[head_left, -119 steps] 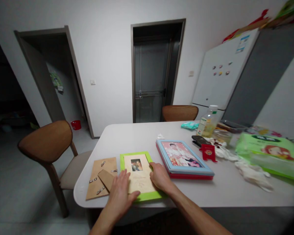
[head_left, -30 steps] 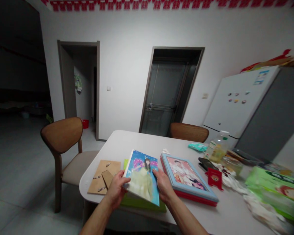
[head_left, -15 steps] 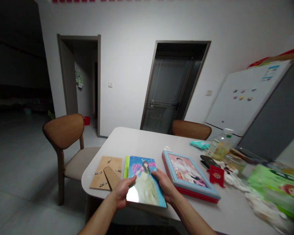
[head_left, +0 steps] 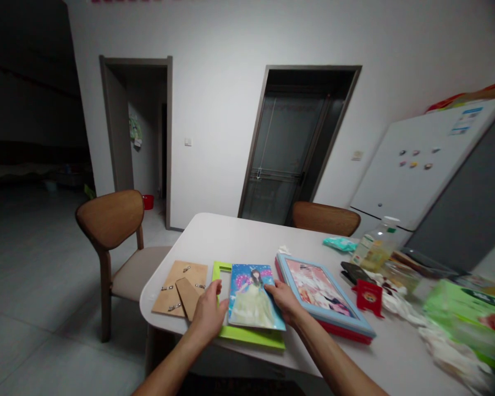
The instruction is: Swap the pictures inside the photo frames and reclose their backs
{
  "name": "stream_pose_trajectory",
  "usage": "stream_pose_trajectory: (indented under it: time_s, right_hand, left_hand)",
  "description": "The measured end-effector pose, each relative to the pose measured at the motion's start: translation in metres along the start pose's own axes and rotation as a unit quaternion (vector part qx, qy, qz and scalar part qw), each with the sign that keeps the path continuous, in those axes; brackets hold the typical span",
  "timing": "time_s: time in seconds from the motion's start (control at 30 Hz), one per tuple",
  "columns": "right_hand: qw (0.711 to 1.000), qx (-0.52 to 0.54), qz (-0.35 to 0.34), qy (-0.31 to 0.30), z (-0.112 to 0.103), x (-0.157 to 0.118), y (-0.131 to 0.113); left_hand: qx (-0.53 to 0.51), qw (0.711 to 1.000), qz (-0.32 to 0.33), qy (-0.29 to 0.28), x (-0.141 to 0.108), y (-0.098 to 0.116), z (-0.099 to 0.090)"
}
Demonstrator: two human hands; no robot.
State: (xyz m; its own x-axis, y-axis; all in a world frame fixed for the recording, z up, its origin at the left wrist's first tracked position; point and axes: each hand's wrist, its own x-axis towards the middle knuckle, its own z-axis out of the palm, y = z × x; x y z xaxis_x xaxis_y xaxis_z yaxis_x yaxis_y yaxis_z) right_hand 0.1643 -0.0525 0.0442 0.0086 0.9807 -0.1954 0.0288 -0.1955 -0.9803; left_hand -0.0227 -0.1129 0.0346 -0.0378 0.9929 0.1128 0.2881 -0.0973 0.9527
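Observation:
My right hand (head_left: pixel 286 302) pinches the right edge of a glossy picture (head_left: pixel 253 302) of a long-haired figure in a pale gown on a blue ground. The picture is held tilted above a bright green photo frame (head_left: pixel 251 336), covering much of it. My left hand (head_left: pixel 209 309) is just left of the picture, fingers apart and off its edge, over the frame's left side. Beside it on the left lies a brown frame backboard (head_left: pixel 169 283) with metal clips and a stand leg.
At right, a light blue frame (head_left: pixel 325 294) with a picture rests on red frames (head_left: pixel 346 331). Farther right are a red card-like stand (head_left: pixel 369 298), a dark phone-like object (head_left: pixel 352 272), a bottle (head_left: pixel 377 245), crumpled tissues and a green package (head_left: pixel 470 319). Chairs stand around the white table (head_left: pixel 218 236).
My left hand has let go of the picture. The picture has shifted right and up in my right hand, so more of the green frame shows beneath it.

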Motion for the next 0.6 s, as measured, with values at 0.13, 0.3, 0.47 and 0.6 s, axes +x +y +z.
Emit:
stream_pose_trajectory:
  time_s: [0.13,0.3,0.47,0.6]
  right_hand:
    - [1.0,-0.009,0.009,-0.01,0.004,0.012,0.007]
    - [0.999,-0.024,0.004,-0.034,0.019,0.023,0.018]
    - [0.998,-0.047,-0.02,-0.029,0.023,0.027,0.02]
    - [0.996,-0.076,-0.051,-0.022,0.023,0.023,0.017]
  left_hand:
    - [0.117,0.991,0.055,-0.031,-0.009,-0.004,-0.004]
    - [0.208,0.97,0.091,-0.086,-0.016,-0.005,-0.004]
    - [0.253,0.956,0.114,-0.098,-0.015,0.001,-0.01]
    - [0.268,0.953,0.106,-0.097,-0.014,0.0,-0.012]
